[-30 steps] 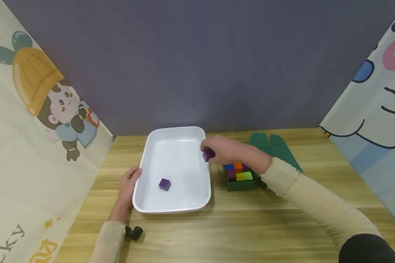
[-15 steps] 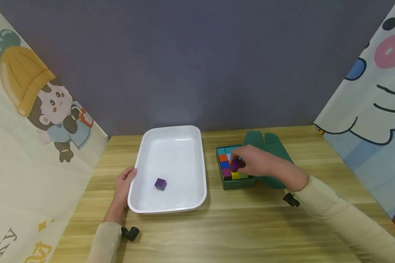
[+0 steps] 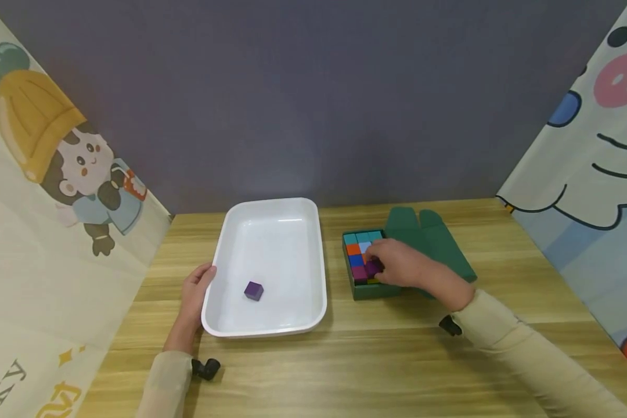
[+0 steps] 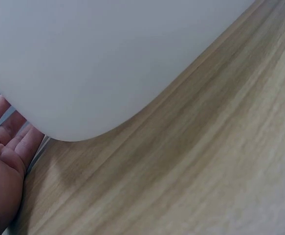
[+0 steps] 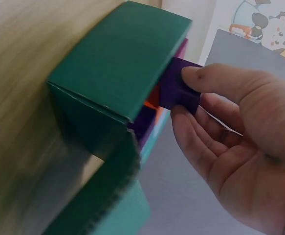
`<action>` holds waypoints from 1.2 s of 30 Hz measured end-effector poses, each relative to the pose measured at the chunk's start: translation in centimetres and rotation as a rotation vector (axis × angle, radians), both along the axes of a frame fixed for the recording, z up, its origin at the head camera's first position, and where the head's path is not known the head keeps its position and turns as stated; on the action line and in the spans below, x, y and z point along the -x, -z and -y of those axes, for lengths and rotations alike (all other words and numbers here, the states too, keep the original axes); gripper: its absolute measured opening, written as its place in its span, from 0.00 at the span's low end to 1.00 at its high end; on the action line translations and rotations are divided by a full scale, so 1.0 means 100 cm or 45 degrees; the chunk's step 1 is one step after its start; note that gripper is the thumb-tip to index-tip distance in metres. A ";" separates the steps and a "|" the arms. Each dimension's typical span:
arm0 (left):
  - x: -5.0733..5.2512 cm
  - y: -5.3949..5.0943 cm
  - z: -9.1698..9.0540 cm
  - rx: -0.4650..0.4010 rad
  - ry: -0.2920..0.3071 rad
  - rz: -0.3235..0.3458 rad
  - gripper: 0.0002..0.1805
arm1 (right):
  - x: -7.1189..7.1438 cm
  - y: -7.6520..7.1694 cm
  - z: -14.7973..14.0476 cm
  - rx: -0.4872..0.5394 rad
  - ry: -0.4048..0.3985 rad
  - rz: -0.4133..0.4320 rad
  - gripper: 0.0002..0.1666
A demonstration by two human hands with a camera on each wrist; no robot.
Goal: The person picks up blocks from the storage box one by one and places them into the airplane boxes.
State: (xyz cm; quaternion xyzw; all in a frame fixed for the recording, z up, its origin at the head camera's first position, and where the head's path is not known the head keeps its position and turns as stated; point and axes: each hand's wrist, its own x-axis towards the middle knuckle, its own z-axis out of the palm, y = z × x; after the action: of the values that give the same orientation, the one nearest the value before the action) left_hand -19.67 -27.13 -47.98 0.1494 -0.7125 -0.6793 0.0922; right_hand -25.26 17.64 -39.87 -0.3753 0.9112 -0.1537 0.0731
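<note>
A purple cube point(image 5: 177, 84) is pinched between the thumb and fingers of my right hand point(image 3: 404, 264). That hand is over the green box point(image 3: 377, 291), whose inside is filled with several coloured cubes point(image 3: 356, 260); the right wrist view shows the pinched cube at the box's open side, partly above the other cubes. My left hand point(image 3: 193, 296) grips the left edge of a white tray point(image 3: 209, 316), its fingers loosely bent against the tray's side in the left wrist view. Another purple cube point(image 3: 253, 291) lies inside the tray, towards the front left.
The box's green lid point(image 3: 439, 249) is folded back to the right on the wooden table point(image 3: 313, 377). A grey wall point(image 3: 313, 104) rises behind, with printed panels on the left and right. Black wrist devices sit at both cuffs.
My right hand has carried the purple cube from the tray's right edge to the box and lowered it towards the other cubes. The left hand keeps its place at the tray.
</note>
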 end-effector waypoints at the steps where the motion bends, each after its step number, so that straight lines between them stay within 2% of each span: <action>1: 0.000 0.000 0.001 -0.003 -0.002 -0.010 0.23 | 0.001 0.002 0.001 -0.004 0.000 -0.008 0.17; 6: 0.000 0.001 0.003 0.004 0.017 -0.008 0.23 | 0.005 0.010 0.001 -0.001 0.015 -0.017 0.19; 13: 0.009 0.026 0.014 0.055 0.010 -0.005 0.25 | 0.007 0.022 0.002 0.043 0.018 -0.034 0.17; 19: 0.008 0.027 0.013 0.055 -0.004 -0.006 0.25 | 0.007 0.026 0.002 0.078 0.012 -0.043 0.16; 24: 0.012 0.028 0.013 0.030 0.004 -0.048 0.25 | 0.008 0.025 0.002 0.093 0.019 -0.046 0.16; 31: 0.012 0.027 0.015 0.020 0.011 -0.066 0.24 | 0.008 0.023 0.004 0.076 0.033 -0.046 0.15; 34: 0.011 0.027 0.015 0.032 0.019 -0.054 0.25 | 0.003 0.014 0.005 0.060 0.059 -0.042 0.13; 36: 0.010 0.028 0.015 0.034 0.022 -0.046 0.25 | -0.001 0.003 0.006 0.071 0.075 -0.040 0.12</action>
State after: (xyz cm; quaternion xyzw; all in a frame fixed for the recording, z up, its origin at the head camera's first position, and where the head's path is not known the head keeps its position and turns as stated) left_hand -20.70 -28.68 -50.73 0.1297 -0.7209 -0.6732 0.1014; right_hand -25.15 17.04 -40.14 -0.3524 0.9182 -0.1753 0.0435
